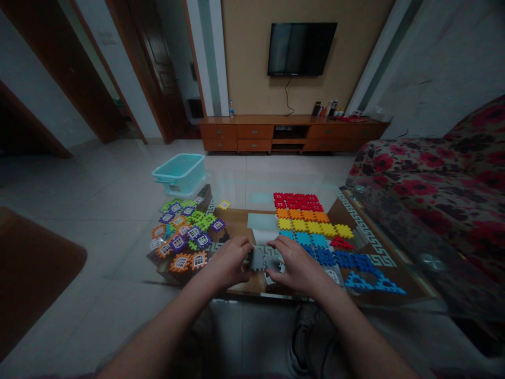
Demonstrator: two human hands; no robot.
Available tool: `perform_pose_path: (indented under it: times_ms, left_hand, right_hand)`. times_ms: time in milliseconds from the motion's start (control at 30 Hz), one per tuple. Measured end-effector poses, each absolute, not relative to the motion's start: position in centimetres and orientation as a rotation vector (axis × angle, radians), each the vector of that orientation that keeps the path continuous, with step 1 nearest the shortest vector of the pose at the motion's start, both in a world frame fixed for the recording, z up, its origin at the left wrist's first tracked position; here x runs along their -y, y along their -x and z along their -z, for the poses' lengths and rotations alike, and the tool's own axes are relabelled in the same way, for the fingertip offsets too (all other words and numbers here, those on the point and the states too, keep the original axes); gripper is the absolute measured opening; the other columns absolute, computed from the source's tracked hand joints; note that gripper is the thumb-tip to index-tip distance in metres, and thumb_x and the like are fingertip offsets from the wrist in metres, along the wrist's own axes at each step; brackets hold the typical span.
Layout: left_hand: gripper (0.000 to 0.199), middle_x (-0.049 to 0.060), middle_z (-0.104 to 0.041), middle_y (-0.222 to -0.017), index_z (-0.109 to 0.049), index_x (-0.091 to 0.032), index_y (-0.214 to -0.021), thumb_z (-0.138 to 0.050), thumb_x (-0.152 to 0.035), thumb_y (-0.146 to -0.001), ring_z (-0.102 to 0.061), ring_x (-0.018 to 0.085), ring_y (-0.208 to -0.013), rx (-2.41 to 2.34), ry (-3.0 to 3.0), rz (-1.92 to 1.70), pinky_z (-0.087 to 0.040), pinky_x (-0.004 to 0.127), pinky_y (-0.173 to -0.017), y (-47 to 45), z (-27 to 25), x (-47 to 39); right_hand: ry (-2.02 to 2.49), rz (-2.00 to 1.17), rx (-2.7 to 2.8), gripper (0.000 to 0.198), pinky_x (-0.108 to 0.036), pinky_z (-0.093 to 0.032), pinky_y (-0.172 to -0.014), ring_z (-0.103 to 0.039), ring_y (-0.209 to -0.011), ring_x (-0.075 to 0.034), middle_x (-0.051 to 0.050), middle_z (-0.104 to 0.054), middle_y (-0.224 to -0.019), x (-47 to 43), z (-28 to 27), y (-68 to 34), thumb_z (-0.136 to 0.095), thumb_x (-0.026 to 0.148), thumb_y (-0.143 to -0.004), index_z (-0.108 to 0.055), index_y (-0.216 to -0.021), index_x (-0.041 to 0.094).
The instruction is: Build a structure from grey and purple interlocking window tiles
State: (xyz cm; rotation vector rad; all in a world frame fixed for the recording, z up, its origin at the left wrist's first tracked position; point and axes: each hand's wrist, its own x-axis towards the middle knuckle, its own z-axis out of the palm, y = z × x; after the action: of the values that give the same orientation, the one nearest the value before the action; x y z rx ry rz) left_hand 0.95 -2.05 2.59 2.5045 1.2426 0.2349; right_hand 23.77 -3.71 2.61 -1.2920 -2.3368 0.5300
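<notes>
Head view: the grey notched pieces (258,259) are located between the two hands, near the front edge of the glass table (232,221). The left hand (236,258) grips their left end between thumb and fingers; the right hand (294,263) is closed in the same manner about the right end. Whether the teeth are fully seated cannot be told, as the fingers hide part of the outline. Probable faults: uneven pressure from the two thumbs could twist the pieces and leave teeth out of line; a slack pinch could let one piece drop, and the nearness of the front edge could then carry it to the floor (122,221). A low sweep of the right forearm could disturb the dark blue row (324,257), the pale window piece (332,275) beside the wrist, or the blue triangular pieces (389,285) farther right. Clearances: on the left, the heap of mixed window pieces (193,232) limits sideways travel. On the right, the red block (298,201), orange row (303,215), yellow row (307,227) and light blue row (303,238) form a second boundary. The widest free lane runs forward between these groups, with only the lone yellow piece (224,205) near its left side.
</notes>
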Motion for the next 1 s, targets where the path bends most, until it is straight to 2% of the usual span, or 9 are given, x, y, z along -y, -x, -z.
perform_pose_path:
  times_ms: [133, 300, 567, 1000]
  left_hand:
    - [0.040, 0.010, -0.060, -0.108, -0.063, -0.020, -0.099, -0.077, -0.025, -0.062, -0.059, 0.028, -0.100, -1.345, -2.574, -0.008, -0.048, 0.037, -0.085, -0.7, -1.7, 1.6]
    - [0.046, 0.009, -0.060, -0.116, -0.062, -0.021, -0.107, -0.075, -0.029, -0.064, -0.058, 0.029, -0.108, -1.327, -2.587, 0.189, -0.049, 0.037, -0.090, -0.9, -1.0, 1.2]
    - [0.051, 0.009, -0.059, -0.121, -0.060, -0.023, -0.115, -0.076, -0.029, -0.066, -0.059, 0.028, -0.111, -1.278, -2.513, 0.201, -0.047, 0.034, -0.094, -1.3, -0.8, 0.7]
    - [0.048, 0.010, -0.061, -0.114, -0.062, -0.019, -0.109, -0.076, -0.032, -0.065, -0.062, 0.028, -0.102, -1.253, -2.550, 0.232, -0.051, 0.035, -0.085, -1.8, -0.5, -0.1]
  right_hand:
    - [1.353, -0.437, 2.285, 0.043, -0.042, -0.047, -0.094, -0.057, -0.108, -0.027, -0.012, -0.061, -0.113, 3.3, -2.4, -24.5, -0.070, 0.033, -0.080, -0.058, -0.118, 0.018]
    - [1.382, -0.347, 2.297, 0.037, -0.042, -0.048, -0.093, -0.058, -0.106, -0.027, -0.012, -0.062, -0.112, 3.2, -2.4, -24.8, -0.067, 0.035, -0.083, -0.059, -0.115, 0.017]
    - [1.379, -0.325, 2.301, 0.038, -0.041, -0.049, -0.090, -0.060, -0.103, -0.027, -0.011, -0.063, -0.108, 3.1, -2.3, -24.9, -0.068, 0.039, -0.082, -0.060, -0.113, 0.018]
    - [1.378, -0.321, 2.311, 0.039, -0.041, -0.049, -0.090, -0.060, -0.103, -0.027, -0.011, -0.063, -0.109, 3.0, -2.0, -24.9, -0.068, 0.040, -0.083, -0.061, -0.113, 0.017]
